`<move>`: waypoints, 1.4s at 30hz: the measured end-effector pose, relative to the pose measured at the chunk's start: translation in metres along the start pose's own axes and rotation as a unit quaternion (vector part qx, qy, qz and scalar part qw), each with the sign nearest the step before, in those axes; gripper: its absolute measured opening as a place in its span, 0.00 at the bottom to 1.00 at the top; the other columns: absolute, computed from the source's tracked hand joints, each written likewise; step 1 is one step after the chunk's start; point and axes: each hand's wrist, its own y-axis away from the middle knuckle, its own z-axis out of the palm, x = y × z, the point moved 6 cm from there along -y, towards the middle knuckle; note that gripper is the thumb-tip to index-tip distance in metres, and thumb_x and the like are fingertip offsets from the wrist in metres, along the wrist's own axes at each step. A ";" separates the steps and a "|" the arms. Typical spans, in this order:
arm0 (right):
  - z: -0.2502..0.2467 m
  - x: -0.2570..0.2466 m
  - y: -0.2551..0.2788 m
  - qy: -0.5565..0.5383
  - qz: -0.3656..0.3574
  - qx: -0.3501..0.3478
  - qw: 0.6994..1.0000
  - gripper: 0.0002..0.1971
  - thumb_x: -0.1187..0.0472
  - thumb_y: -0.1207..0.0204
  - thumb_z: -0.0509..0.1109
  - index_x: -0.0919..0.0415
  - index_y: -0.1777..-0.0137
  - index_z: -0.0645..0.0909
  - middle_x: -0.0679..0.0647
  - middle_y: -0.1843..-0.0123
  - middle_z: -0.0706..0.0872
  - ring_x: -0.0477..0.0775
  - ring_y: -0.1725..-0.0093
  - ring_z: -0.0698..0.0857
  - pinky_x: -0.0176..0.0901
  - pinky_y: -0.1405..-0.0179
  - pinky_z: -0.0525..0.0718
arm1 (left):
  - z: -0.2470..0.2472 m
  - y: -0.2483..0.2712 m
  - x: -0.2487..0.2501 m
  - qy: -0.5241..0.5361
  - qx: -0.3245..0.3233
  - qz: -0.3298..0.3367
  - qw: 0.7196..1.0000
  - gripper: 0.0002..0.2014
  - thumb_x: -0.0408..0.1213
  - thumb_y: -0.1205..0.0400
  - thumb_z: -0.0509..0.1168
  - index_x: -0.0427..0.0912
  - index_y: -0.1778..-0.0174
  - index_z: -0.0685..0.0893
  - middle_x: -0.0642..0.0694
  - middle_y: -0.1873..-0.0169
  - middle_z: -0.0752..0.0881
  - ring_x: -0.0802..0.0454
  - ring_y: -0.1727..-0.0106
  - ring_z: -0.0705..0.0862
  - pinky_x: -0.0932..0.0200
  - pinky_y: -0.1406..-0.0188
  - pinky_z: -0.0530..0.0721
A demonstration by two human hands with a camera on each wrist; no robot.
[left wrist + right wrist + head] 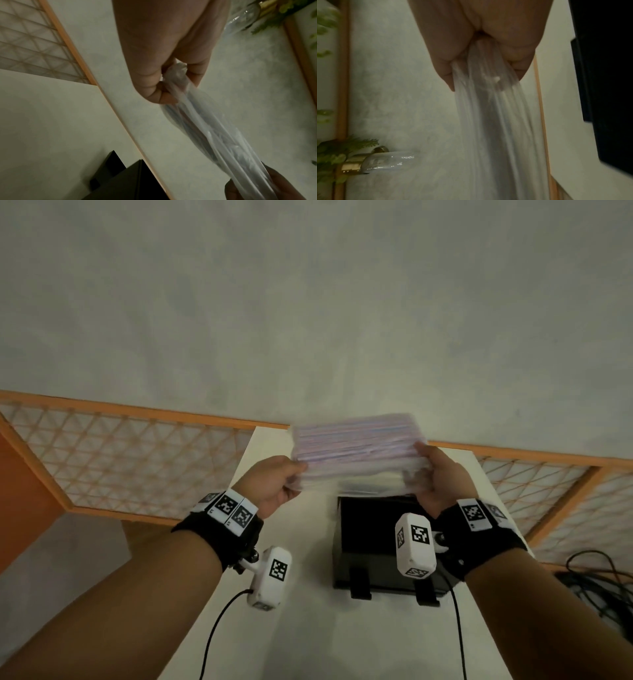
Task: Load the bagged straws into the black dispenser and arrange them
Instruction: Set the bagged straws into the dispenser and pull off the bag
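Note:
A clear bag of pink and blue striped straws (356, 445) is held level in the air, above and behind the black dispenser (373, 546) on the white table (301, 628). My left hand (279, 484) pinches the bag's left end (175, 79). My right hand (436, 474) grips the right end (481, 70). The bag (214, 135) stretches between both hands and looks blurred. The dispenser's open top is dark, so I cannot see inside it.
Orange-framed lattice panels (137, 460) run along the wall behind the table on both sides. Black cables (596, 580) lie at the right. A glass and brass wall fitting with green leaves (368, 161) shows in the right wrist view.

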 end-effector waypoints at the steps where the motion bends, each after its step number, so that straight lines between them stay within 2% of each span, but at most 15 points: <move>1: -0.010 -0.008 -0.002 0.022 -0.020 0.010 1.000 0.11 0.62 0.25 0.72 0.62 0.67 0.77 0.51 0.80 0.81 0.45 0.87 0.76 0.32 0.86 0.74 | 0.010 -0.002 0.000 -0.011 -0.015 0.011 1.000 0.16 0.27 0.17 0.62 0.43 0.71 0.71 0.49 0.73 0.83 0.58 0.71 0.80 0.68 0.75 0.81; 4: -0.042 -0.021 -0.005 0.090 -0.008 0.029 0.996 0.26 0.40 0.42 0.82 0.61 0.58 0.82 0.63 0.64 0.81 0.57 0.73 0.83 0.46 0.68 0.82 | 0.033 -0.009 -0.001 -0.033 -0.039 0.041 0.998 0.19 0.25 0.18 0.63 0.43 0.74 0.69 0.50 0.80 0.77 0.54 0.71 0.73 0.65 0.69 0.77; 6: -0.058 -0.026 -0.003 0.095 0.024 0.013 0.995 0.36 0.35 0.47 0.81 0.62 0.47 0.85 0.61 0.52 0.89 0.61 0.53 0.89 0.57 0.49 0.85 | 0.046 -0.013 -0.005 -0.055 -0.048 0.046 0.996 0.18 0.24 0.20 0.65 0.42 0.73 0.70 0.47 0.76 0.76 0.53 0.71 0.73 0.64 0.69 0.78; 7: -0.065 -0.029 -0.001 0.115 0.035 0.009 0.993 0.38 0.33 0.48 0.79 0.59 0.44 0.85 0.59 0.49 0.91 0.62 0.49 0.89 0.58 0.47 0.85 | 0.053 -0.014 -0.008 -0.071 -0.054 0.045 0.995 0.18 0.23 0.21 0.66 0.42 0.72 0.70 0.47 0.75 0.76 0.54 0.72 0.75 0.65 0.71 0.79; 10: -0.088 -0.034 -0.002 0.160 0.062 0.021 0.985 0.29 0.34 0.45 0.79 0.56 0.53 0.83 0.52 0.65 0.87 0.53 0.69 0.84 0.41 0.64 0.79 | 0.070 -0.020 -0.020 -0.110 -0.071 0.024 0.991 0.16 0.18 0.26 0.70 0.42 0.60 0.72 0.46 0.69 0.80 0.56 0.72 0.81 0.62 0.67 0.81; 12: -0.105 -0.034 -0.007 0.164 0.076 0.053 0.982 0.19 0.40 0.35 0.77 0.54 0.63 0.77 0.48 0.79 0.77 0.46 0.83 0.70 0.36 0.76 0.67 | 0.081 -0.025 -0.032 -0.135 -0.111 -0.007 0.985 0.24 0.18 0.28 0.72 0.38 0.40 0.75 0.44 0.59 0.84 0.53 0.64 0.85 0.57 0.60 0.84; 14: -0.117 -0.035 -0.011 0.164 0.090 0.065 0.980 0.18 0.43 0.33 0.77 0.53 0.67 0.74 0.46 0.84 0.70 0.43 0.87 0.63 0.32 0.83 0.62 | 0.095 -0.024 -0.039 -0.167 -0.162 -0.032 0.972 0.30 0.18 0.27 0.70 0.36 0.29 0.74 0.43 0.51 0.85 0.51 0.56 0.86 0.60 0.60 0.88; 18: -0.127 -0.037 -0.018 0.178 0.098 0.068 0.977 0.16 0.46 0.34 0.77 0.53 0.66 0.75 0.47 0.82 0.69 0.45 0.84 0.63 0.36 0.79 0.64 | 0.108 -0.028 -0.045 -0.186 -0.163 -0.042 0.968 0.33 0.15 0.29 0.69 0.42 0.28 0.74 0.38 0.44 0.85 0.42 0.42 0.85 0.48 0.46 0.88; 21: -0.128 -0.038 -0.025 0.188 0.086 0.070 0.976 0.19 0.46 0.40 0.80 0.56 0.59 0.79 0.54 0.69 0.76 0.51 0.71 0.71 0.42 0.63 0.72 | 0.111 -0.037 -0.049 -0.195 -0.141 -0.050 0.969 0.38 0.15 0.32 0.70 0.45 0.28 0.72 0.36 0.39 0.83 0.36 0.37 0.83 0.36 0.39 0.84; 25: -0.129 -0.034 -0.036 0.209 0.085 0.043 0.973 0.29 0.43 0.50 0.81 0.53 0.49 0.83 0.57 0.51 0.78 0.57 0.52 0.75 0.49 0.49 0.75 | 0.119 -0.037 -0.050 -0.176 -0.160 -0.081 0.968 0.27 0.20 0.28 0.71 0.48 0.37 0.79 0.44 0.40 0.84 0.42 0.36 0.81 0.40 0.36 0.81; 28: -0.126 -0.031 -0.039 0.230 0.078 0.013 0.970 0.27 0.42 0.50 0.79 0.51 0.49 0.85 0.56 0.47 0.82 0.58 0.47 0.79 0.52 0.43 0.77 | 0.113 -0.045 -0.050 -0.164 -0.116 -0.064 0.978 0.32 0.21 0.30 0.75 0.42 0.31 0.77 0.41 0.38 0.85 0.41 0.34 0.82 0.39 0.34 0.81; 33: -0.116 -0.034 -0.035 0.264 0.037 -0.035 0.963 0.14 0.50 0.29 0.75 0.51 0.45 0.83 0.52 0.49 0.87 0.55 0.48 0.84 0.46 0.53 0.82 | 0.109 -0.053 -0.051 -0.172 -0.095 -0.025 0.980 0.25 0.17 0.30 0.74 0.39 0.39 0.83 0.43 0.45 0.87 0.42 0.39 0.85 0.42 0.37 0.83; 36: -0.117 -0.035 -0.040 0.289 0.026 -0.029 0.957 0.17 0.49 0.30 0.76 0.49 0.42 0.82 0.52 0.45 0.86 0.56 0.43 0.83 0.53 0.43 0.82 | 0.107 -0.059 -0.052 -0.192 -0.096 -0.001 0.977 0.23 0.19 0.34 0.77 0.47 0.48 0.87 0.42 0.44 0.89 0.43 0.39 0.86 0.41 0.32 0.81; 38: -0.114 -0.038 -0.039 0.291 0.014 -0.032 0.956 0.16 0.50 0.30 0.76 0.50 0.43 0.82 0.54 0.44 0.87 0.57 0.43 0.84 0.56 0.40 0.82 | 0.109 -0.060 -0.052 -0.176 -0.102 -0.002 0.979 0.27 0.18 0.33 0.77 0.44 0.41 0.85 0.41 0.41 0.88 0.41 0.36 0.85 0.41 0.32 0.81; 42: -0.104 -0.043 -0.039 0.275 -0.006 -0.050 0.960 0.16 0.57 0.25 0.72 0.62 0.39 0.78 0.61 0.44 0.86 0.60 0.49 0.87 0.54 0.49 0.86 | 0.115 -0.061 -0.052 -0.145 -0.108 -0.036 0.983 0.32 0.19 0.28 0.72 0.46 0.30 0.75 0.44 0.38 0.85 0.43 0.35 0.82 0.40 0.38 0.82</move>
